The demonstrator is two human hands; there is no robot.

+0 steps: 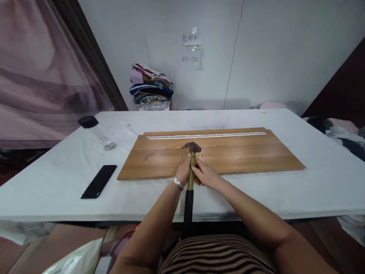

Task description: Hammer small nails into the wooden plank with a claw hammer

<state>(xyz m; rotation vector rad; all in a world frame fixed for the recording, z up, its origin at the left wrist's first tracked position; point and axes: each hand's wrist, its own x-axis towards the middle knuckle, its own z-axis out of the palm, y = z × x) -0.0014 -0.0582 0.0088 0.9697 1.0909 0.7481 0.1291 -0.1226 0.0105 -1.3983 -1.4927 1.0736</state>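
Observation:
A claw hammer (pixel 191 180) lies between my hands, its metal head over the wooden board and its black grip toward my body. My right hand (pixel 207 174) is closed around the yellow handle just below the head. On the handle's other side, my left hand (pixel 183 169) is closed against it, with the thumb up near the head; some of its fingers are hidden. Beneath them is the brown wooden board (pixel 248 153), with a row of small dark nails or marks right of the hammer head. A little pile of nails (pixel 148 156) sits on the board's left part.
Two white measuring strips (pixel 206 135) run along the board's far side. A black phone (pixel 99 181) and a clear container with a black lid (pixel 101 136) stand left on the white table (pixel 54 177). Folded cloths (pixel 151 87) are stacked by the wall.

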